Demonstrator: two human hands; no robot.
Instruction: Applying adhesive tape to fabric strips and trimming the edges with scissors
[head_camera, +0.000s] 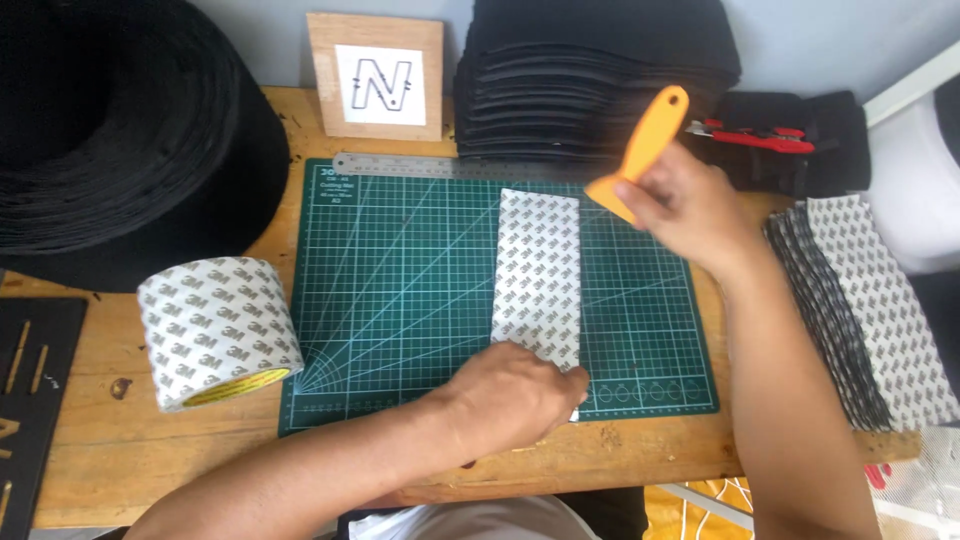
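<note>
Far left: big black coil of material (110, 130), and a wide roll of double-sided tape (215, 330) lying on its side on the wooden table (120, 450), just off the green cutting mat (400, 290).

Mid-mat: taped strip (538, 275), patterned liner up, lying lengthwise, its top end just below the steel ruler (420, 166). My left hand (515, 395) lies pressed over its near end, fingers curled down, pinning it, not gripping.

Right of strip: my right hand (685, 205), raised off the mat, closed around the blade end of the orange scraper (640, 145), handle pointing up.

Far right: finished strips (865, 310) fanned in a pile; black stack (595, 80) behind.

Risk, as I judge it: only one end pinned, so a hard scraper stroke could skew the strip, or crease the liner and trap bubbles.
</note>
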